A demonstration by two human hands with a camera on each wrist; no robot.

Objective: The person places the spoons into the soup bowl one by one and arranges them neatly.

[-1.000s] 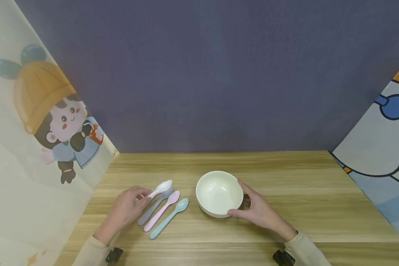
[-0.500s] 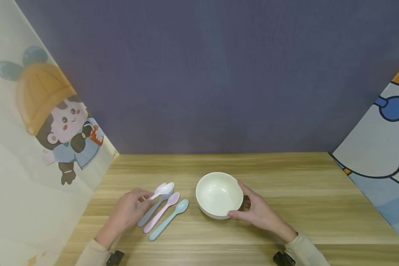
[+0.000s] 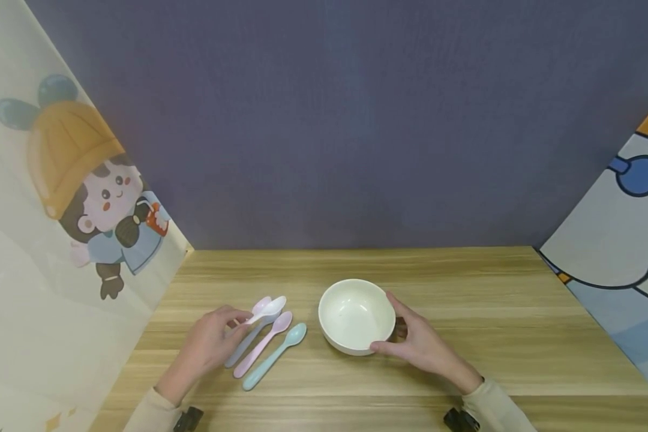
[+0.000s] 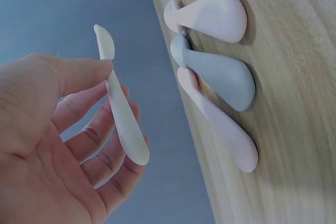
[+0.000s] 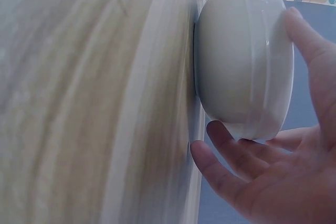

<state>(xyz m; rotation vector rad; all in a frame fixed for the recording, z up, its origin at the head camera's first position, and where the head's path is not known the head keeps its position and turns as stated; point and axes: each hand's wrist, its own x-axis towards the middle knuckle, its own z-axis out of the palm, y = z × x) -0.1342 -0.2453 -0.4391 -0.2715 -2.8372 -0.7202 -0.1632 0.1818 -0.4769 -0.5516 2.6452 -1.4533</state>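
Note:
My left hand (image 3: 210, 337) pinches a white spoon (image 4: 126, 121) between thumb and fingers, its bowl end pointing away from me. In the left wrist view that spoon is held off the table, apart from the others. Beneath and beside it lie a pink spoon (image 4: 226, 124), a grey spoon (image 4: 223, 74), another pink spoon (image 3: 261, 346) and a mint-green spoon (image 3: 272, 360). At the centre stands a cream bowl (image 3: 356, 315), upright on the table with nothing inside. Holding its right side is my right hand (image 3: 418, 342), thumb at the near rim and fingers around the far side.
The wood-grain table (image 3: 491, 312) ends against a dark blue-grey panel (image 3: 356, 132) at the back. A panel with a cartoon child (image 3: 110, 198) borders the left, and another printed panel (image 3: 615, 234) the right.
My left hand has shifted slightly right with the white spoon, so the far pink spoon beneath now shows. The right hand and the bowl have stayed in place.

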